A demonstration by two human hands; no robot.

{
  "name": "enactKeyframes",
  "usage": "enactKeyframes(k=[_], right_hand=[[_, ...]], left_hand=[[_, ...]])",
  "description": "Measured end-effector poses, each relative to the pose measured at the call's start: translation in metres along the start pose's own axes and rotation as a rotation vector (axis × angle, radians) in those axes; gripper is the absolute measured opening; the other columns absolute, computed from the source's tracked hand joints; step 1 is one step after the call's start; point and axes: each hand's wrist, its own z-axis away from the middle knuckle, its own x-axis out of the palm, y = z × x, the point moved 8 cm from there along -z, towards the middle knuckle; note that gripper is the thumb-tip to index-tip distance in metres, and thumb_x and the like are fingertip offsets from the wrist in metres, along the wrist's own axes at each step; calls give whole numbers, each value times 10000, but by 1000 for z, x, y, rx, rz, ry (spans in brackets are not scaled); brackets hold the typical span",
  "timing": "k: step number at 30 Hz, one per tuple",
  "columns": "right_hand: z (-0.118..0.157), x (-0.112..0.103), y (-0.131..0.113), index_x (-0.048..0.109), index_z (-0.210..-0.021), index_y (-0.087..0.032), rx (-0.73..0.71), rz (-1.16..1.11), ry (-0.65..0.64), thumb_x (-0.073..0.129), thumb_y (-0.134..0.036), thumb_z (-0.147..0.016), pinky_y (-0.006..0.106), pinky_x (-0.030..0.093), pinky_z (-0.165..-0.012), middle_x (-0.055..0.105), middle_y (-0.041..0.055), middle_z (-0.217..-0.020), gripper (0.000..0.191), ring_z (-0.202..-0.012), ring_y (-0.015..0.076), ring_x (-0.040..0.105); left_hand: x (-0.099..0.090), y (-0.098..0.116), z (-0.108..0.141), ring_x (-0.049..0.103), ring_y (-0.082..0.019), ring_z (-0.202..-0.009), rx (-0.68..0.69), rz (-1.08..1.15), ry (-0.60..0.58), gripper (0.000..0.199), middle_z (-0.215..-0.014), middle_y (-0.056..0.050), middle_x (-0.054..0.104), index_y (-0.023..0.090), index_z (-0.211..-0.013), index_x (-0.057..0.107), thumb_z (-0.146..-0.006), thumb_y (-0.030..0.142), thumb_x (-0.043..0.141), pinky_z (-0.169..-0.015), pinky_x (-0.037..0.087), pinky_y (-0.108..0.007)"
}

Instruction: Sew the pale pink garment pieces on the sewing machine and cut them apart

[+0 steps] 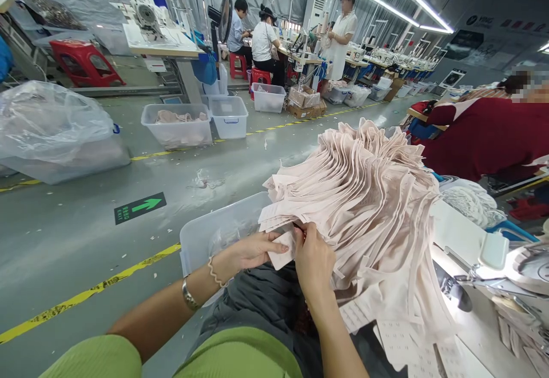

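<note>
A thick stack of pale pink bras (360,189) lies in front of me, layered edge over edge. My left hand (256,250) is closed on a pale pink fabric tab (281,257) at the near left of the stack, thumb on top. Close beside it, my right hand (315,261) is closed with bent fingers at the stack's near edge. Something small and dark shows by its fingertips, too hidden to name. Several strips with hook-and-eye rows (394,341) hang at the lower right.
A clear plastic bin (193,235) stands by my left knee. On the right is a sewing machine (493,252) on a white table, with a coil of white elastic (472,201) behind. A co-worker in dark red (493,126) sits beyond. More bins (175,123) line the floor.
</note>
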Motion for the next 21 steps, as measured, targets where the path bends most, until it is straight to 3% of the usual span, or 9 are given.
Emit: enactKeyframes(k=[4,7,12,15,18,21], right_hand=[[9,-16,2,583,-926,-174,-23,-128,159,325,-382,-1039,257,269,-482,695,28,-664,350,-550,164,648],[14,-24,2,578,-956,-172,-49,-196,205,274,-408,-1044,252,313,-496,699,27,-683,395,-568,164,660],[13,-21,1,568,-994,-174,-34,-159,133,371,-356,-1023,256,312,-499,709,22,-727,270,-591,166,673],[8,-14,-2,568,-973,-184,-17,-104,27,472,-318,-989,259,278,-491,709,11,-730,166,-598,158,672],[2,-6,-5,569,-927,-192,-19,-38,-77,508,-293,-975,262,240,-487,709,8,-740,128,-600,145,663],[-3,-1,-4,572,-934,-189,-11,-10,-100,516,-286,-975,266,223,-489,718,15,-781,120,-603,144,659]], left_hand=[[-14,26,-8,702,-187,-823,178,154,84,217,-900,-70,753,109,-945,728,-731,96,757,-834,519,-278],[-9,37,-11,705,-242,-933,220,323,60,227,-1015,-119,743,86,-1046,696,-855,196,642,-903,528,-354],[-1,33,-6,699,-268,-996,196,390,79,260,-1119,-149,720,81,-1141,656,-942,204,541,-928,533,-400],[-2,27,-2,702,-258,-984,176,367,123,252,-1114,-143,721,89,-1145,656,-941,189,546,-950,526,-402],[-1,23,2,690,-249,-1007,182,338,155,252,-1107,-119,722,104,-1145,668,-928,201,583,-965,517,-369],[4,16,7,686,-244,-966,200,281,114,234,-1019,-85,736,127,-1059,706,-856,244,707,-880,534,-315]])
